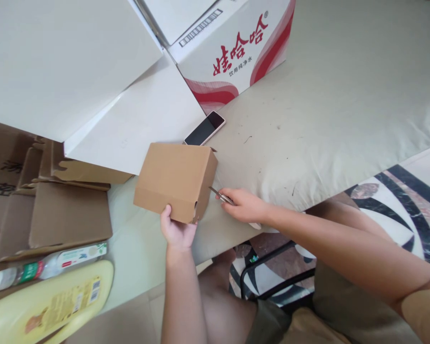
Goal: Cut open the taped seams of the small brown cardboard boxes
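Note:
A small brown cardboard box [172, 174] is tilted above the cloth-covered table, its flaps closed. My left hand [179, 231] grips it at the near lower corner, thumb on the front side and the other fingers hidden underneath. In my right hand [243, 205] is a small knife [225, 197] with a metal handle, held between thumb and fingers. The blade points at the right side of the box, close to its edge; whether it touches the cardboard I cannot tell. Just behind the box lies a phone [205, 128] with a dark screen.
A white carton with red lettering [236, 62] stands at the back. Large white panels [129, 119] rise at left. Below them are opened brown cartons [71, 215], a clear bottle [50, 266] and a yellow jug [53, 306]. A black metal frame [268, 253] shows under the table edge.

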### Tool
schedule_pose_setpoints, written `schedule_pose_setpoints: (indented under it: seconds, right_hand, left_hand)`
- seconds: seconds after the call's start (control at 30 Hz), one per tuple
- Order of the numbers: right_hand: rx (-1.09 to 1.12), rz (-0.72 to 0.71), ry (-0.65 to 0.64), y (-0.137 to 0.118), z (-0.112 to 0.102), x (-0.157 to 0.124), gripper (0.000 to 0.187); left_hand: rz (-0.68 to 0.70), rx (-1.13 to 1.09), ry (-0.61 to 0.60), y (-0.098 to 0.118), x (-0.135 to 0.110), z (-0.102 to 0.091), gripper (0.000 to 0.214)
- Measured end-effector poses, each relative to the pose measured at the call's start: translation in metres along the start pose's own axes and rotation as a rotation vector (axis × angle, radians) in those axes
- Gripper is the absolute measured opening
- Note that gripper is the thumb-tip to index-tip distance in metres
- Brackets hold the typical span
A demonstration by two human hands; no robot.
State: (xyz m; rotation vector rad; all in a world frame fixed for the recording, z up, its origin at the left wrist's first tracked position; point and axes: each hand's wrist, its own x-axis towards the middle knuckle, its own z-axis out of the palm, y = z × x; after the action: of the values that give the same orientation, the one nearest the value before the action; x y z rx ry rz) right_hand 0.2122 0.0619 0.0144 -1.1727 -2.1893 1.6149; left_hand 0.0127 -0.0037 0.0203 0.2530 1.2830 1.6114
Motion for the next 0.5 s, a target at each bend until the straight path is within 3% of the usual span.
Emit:
schedule_pose_setpoints:
  seconds: [0.5]
  right_hand:
    - [0.000, -0.024, 0.013, 0.0027, 0.0021, 0.0003, 0.033]
  left_hand:
    - [0.001, -0.041, 0.008, -0.0008, 0.0004, -0.0003, 0.040]
